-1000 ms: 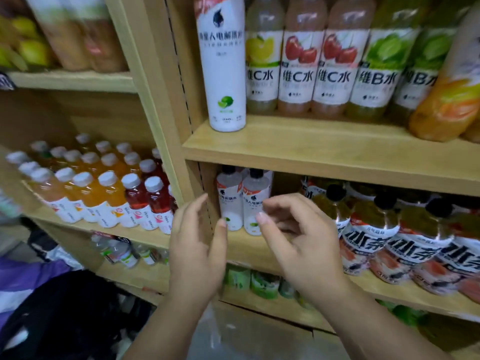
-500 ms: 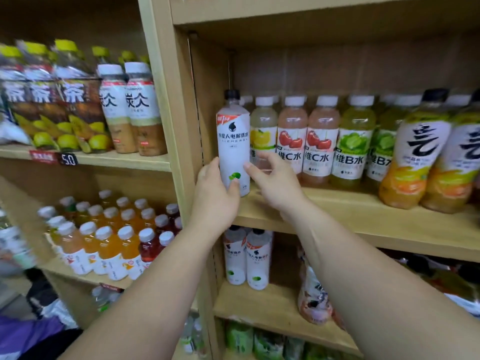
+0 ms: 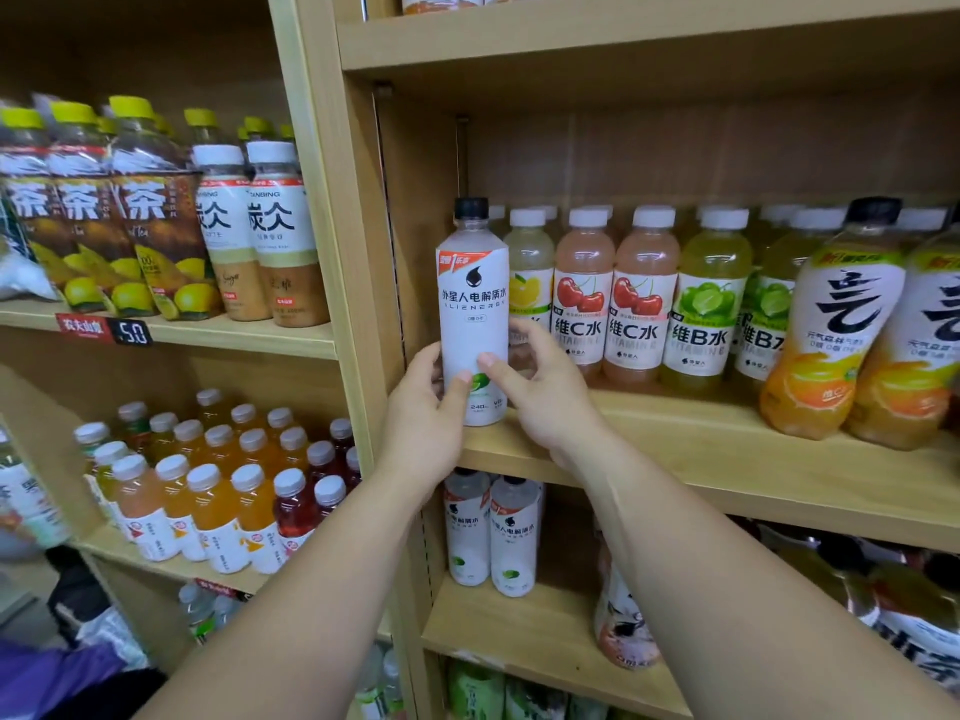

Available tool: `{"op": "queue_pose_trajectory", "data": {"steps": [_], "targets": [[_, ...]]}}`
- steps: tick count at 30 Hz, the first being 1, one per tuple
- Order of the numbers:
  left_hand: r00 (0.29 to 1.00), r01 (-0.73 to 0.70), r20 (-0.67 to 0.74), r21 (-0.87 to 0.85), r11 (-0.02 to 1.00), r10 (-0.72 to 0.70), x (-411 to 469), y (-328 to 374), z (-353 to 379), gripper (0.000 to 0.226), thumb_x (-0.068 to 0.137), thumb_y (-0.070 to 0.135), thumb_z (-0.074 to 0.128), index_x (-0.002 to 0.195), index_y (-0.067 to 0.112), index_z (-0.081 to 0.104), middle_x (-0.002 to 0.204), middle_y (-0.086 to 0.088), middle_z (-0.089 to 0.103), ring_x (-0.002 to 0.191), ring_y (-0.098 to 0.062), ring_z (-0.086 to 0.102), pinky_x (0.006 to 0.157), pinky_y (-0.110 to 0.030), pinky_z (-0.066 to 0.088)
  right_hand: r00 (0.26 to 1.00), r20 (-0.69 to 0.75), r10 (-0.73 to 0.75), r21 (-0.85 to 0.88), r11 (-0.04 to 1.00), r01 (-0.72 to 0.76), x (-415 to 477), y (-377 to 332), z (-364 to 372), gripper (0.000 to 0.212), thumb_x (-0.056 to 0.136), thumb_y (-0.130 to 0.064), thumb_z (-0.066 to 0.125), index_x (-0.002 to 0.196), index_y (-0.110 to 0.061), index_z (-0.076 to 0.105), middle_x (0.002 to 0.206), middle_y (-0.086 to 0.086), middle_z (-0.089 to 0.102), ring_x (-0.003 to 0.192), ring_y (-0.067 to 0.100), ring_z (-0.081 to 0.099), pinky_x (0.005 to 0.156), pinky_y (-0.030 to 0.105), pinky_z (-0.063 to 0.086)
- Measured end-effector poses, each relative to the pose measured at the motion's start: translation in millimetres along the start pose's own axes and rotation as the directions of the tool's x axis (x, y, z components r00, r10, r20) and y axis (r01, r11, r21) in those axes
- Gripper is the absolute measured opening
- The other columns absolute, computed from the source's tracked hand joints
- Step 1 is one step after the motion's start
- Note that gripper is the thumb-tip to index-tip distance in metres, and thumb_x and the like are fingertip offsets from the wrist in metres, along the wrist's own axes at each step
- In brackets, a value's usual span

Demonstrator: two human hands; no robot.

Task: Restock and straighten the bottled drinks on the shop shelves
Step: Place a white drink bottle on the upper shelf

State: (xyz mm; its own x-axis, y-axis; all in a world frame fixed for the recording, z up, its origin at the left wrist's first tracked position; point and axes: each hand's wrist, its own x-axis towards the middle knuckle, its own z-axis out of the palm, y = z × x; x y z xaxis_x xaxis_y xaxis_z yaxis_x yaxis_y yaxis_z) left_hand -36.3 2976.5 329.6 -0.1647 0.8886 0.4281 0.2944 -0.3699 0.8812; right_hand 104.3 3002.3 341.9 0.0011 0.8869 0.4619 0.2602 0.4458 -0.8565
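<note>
Bare shelf [image 3: 675, 431] fronts the vitamin bottles [image 3: 644, 304]; left of the white bottle [image 3: 472, 304] stands the upright [image 3: 322, 252].

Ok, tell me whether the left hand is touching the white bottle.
Touching. In the head view the left hand has its thumb on the white bottle and fingers round its side.

The white bottle [image 3: 472, 314] in front of you wears a black cap, an orange-red band at its shoulder and a green lime near its foot. To its right you see a pale yellow drink [image 3: 530, 262] with a lemon label, two pink drinks [image 3: 584, 262] with red cherries and a yellow-green drink [image 3: 714, 272] with green limes, all white-capped. The orange bottles [image 3: 831, 376] carry bold black brush strokes on white. The shelf [image 3: 727, 459] is pale wood.
</note>
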Motion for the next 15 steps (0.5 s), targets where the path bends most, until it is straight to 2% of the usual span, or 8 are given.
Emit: {"op": "queue_pose_trajectory", "data": {"steps": [2, 5, 9, 13, 15], "targets": [[1.0, 0.005, -0.02, -0.112, 0.994, -0.007, -11.6, 6.1, -7.0, 0.035, 0.1, 0.016, 0.064, 0.135, 0.021, 0.061, 0.113, 0.009, 0.073, 0.1, -0.006, 0.072, 0.083, -0.025, 0.059, 1.0, 0.026, -0.015, -0.023, 1.0, 0.016, -9.3, -5.2, -2.6, 0.046, 0.093, -0.035, 0.073, 0.136, -0.027, 0.058, 0.119, -0.012, 0.068, 0.097, 0.005, 0.066, 0.09, 0.037, 0.057], [0.999, -0.035, -0.03, -0.16, 0.986, 0.031, -36.9, 17.3, -18.8, 0.036, 0.095, 0.012, 0.07, 0.13, 0.022, 0.066, 0.109, 0.011, 0.076, 0.098, -0.004, 0.072, 0.074, -0.017, 0.057, 0.996, 0.063, -0.061, -0.005, 0.998, 0.062, -32.4, -13.7, -12.4, 0.049, 0.094, -0.031, 0.073, 0.14, -0.027, 0.057, 0.123, -0.013, 0.067, 0.101, 0.002, 0.065, 0.087, 0.029, 0.055], [0.998, -0.056, -0.003, -0.213, 0.975, 0.057, -75.3, 30.8, -21.9, 0.041, 0.093, 0.009, 0.071, 0.13, 0.027, 0.066, 0.113, 0.017, 0.076, 0.104, -0.004, 0.072, 0.08, -0.017, 0.057, 0.994, 0.075, -0.085, 0.056, 0.995, 0.081, -72.5, -26.0, -28.3, 0.054, 0.093, -0.026, 0.074, 0.144, -0.033, 0.056, 0.125, -0.017, 0.067, 0.101, 0.001, 0.066, 0.083, 0.021, 0.054], [0.996, -0.057, 0.051, -0.268, 0.962, 0.073, -110.8, 34.8, -18.4, 0.043, 0.094, 0.004, 0.068, 0.132, 0.025, 0.066, 0.119, 0.014, 0.075, 0.112, -0.007, 0.07, 0.088, -0.02, 0.056, 0.995, 0.062, -0.073, 0.111, 0.992, 0.066, -113.6, -30.2, -41.1, 0.056, 0.092, -0.021, 0.076, 0.144, -0.033, 0.056, 0.125, -0.013, 0.07, 0.107, 0.004, 0.067, 0.085, 0.026, 0.057], [0.993, -0.055, 0.092, -0.247, 0.968, 0.08, -126.0, 29.5, -19.5, 0.043, 0.094, 0.003, 0.068, 0.132, 0.022, 0.066, 0.12, 0.014, 0.075, 0.114, -0.006, 0.069, 0.09, -0.018, 0.054, 0.997, 0.037, -0.067, 0.141, 0.988, 0.061, -133.4, -22.7, -43.1, 0.058, 0.091, -0.018, 0.077, 0.144, -0.029, 0.057, 0.124, -0.015, 0.071, 0.108, 0.002, 0.067, 0.084, 0.023, 0.057]]}}
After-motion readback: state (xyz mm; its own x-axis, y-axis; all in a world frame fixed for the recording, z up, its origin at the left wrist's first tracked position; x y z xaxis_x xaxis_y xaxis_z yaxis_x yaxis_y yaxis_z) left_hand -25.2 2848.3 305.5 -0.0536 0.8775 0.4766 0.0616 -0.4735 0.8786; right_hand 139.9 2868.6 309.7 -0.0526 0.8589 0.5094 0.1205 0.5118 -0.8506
